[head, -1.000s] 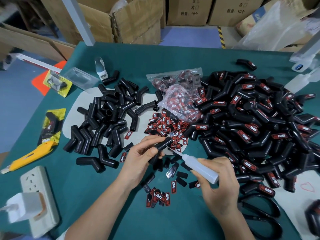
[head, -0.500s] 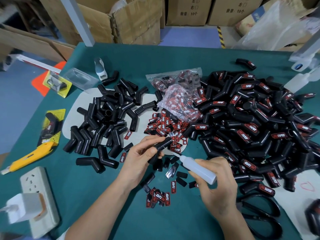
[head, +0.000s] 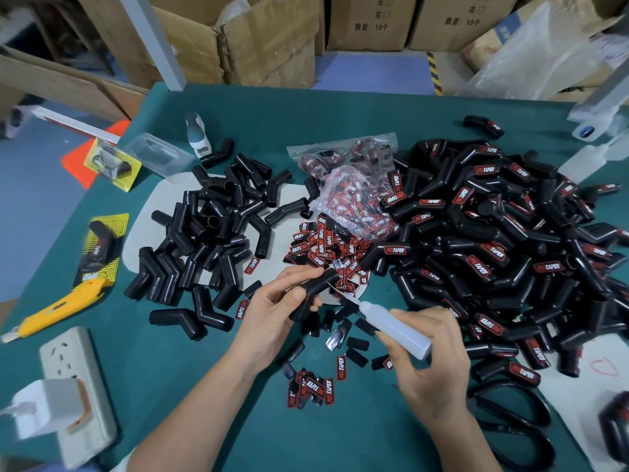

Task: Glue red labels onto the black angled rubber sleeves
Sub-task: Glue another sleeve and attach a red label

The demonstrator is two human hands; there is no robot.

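My left hand (head: 272,311) grips a black angled rubber sleeve (head: 315,289) over the middle of the green table (head: 340,110). My right hand (head: 432,362) holds a translucent glue bottle (head: 398,330), whose thin nozzle touches the sleeve. Loose red labels (head: 326,248) lie just beyond the hands, and a few more labels (head: 315,388) lie nearer me. Unlabelled sleeves (head: 211,240) are heaped at the left. A large heap of labelled sleeves (head: 493,240) fills the right.
A clear bag of labels (head: 350,185) lies at the centre back. A yellow utility knife (head: 58,310) and a white power strip (head: 75,386) sit at the left edge. Black scissors (head: 517,420) lie at the right front. Cardboard boxes (head: 265,39) stand behind the table.
The right hand has drawn the glue bottle slightly along the sleeve held in the left hand. Both hands stay in nearly the same place.
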